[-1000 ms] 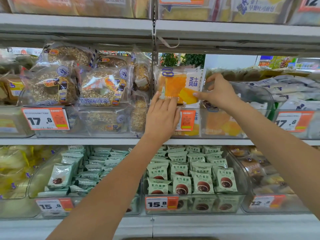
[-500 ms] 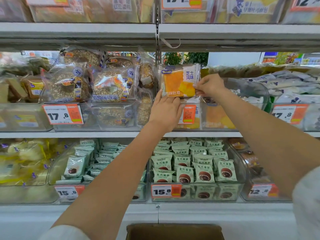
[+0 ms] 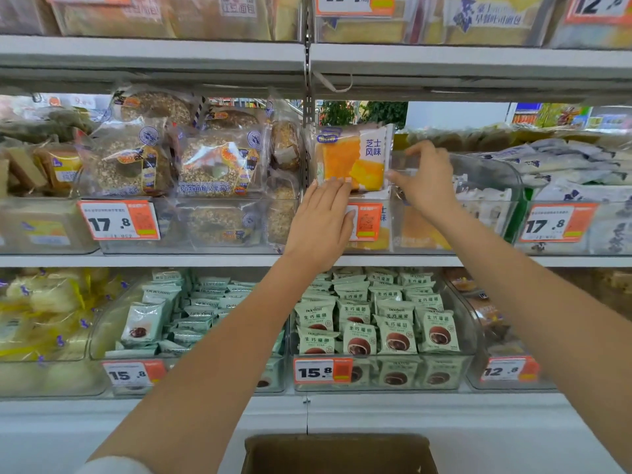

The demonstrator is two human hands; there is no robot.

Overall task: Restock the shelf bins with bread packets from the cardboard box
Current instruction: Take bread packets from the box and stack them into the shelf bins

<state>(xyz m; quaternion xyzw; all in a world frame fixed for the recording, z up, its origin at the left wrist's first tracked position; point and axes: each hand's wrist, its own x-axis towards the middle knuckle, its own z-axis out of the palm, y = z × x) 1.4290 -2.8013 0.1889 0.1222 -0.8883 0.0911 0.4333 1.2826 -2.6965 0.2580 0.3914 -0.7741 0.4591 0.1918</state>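
An orange-and-white bread packet (image 3: 352,159) stands upright at the left front of a clear shelf bin (image 3: 492,172) on the middle shelf. My left hand (image 3: 321,224) lies flat against the bin's front, its straight fingertips touching the packet's bottom edge. Just to the packet's right is my right hand (image 3: 424,179), with thumb and fingers spread apart. Its thumb tip is at the packet's lower right corner, and nothing is pinched. The brown cardboard box (image 3: 338,453) shows its top edge at the bottom of the view; its inside is hidden.
Seeded ring-bread packets (image 3: 212,162) fill the bin to the left. White packets (image 3: 574,165) lie in the bin to the right. Green snack packets (image 3: 379,323) fill the lower shelf bins. Orange price tags (image 3: 118,220) hang on the bin fronts. A shelf board (image 3: 444,59) runs close above.
My right hand has let go of the packet's right edge and opened, shifting slightly right. The packet now stands on its own in the bin. The view dropped, showing more of the box.
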